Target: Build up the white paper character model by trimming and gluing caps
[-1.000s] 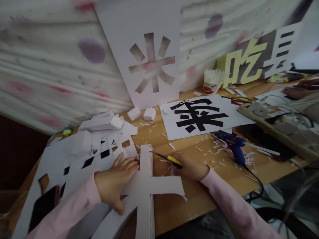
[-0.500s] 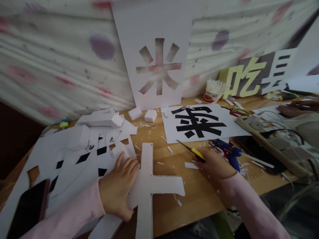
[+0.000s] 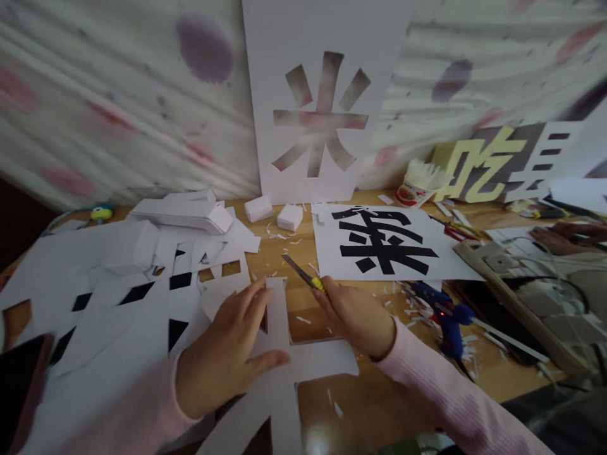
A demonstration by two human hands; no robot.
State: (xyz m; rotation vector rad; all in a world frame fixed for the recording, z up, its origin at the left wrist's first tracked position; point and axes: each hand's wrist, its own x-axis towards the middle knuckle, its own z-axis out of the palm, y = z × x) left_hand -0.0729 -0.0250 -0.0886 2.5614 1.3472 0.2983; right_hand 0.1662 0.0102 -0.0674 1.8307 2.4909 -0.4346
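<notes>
My right hand (image 3: 360,316) grips a craft knife (image 3: 317,282) with a yellow and black handle. Its long blade points up and left, just above the top end of a white foam-board character (image 3: 279,379). That character lies on the wooden table, partly covered by my left hand. Over its left side my left hand (image 3: 232,344) rests with fingers stretched out and thumb spread apart. White cut-out sheets (image 3: 137,322) lie beneath and left of that hand. Several thin white scraps (image 3: 303,320) are scattered around the piece.
A sheet printed with a black character (image 3: 327,253) lies ahead. A blue glue gun (image 3: 448,316) sits at right, near a wooden tray (image 3: 512,297) of plugs and cables. A stencil board (image 3: 258,82) leans at the back. Another person's hand (image 3: 564,237) is at far right.
My right hand has brought the craft knife left, to the top of the white character. My left hand has shifted on the piece, its thumb now further out. The view has moved slightly.
</notes>
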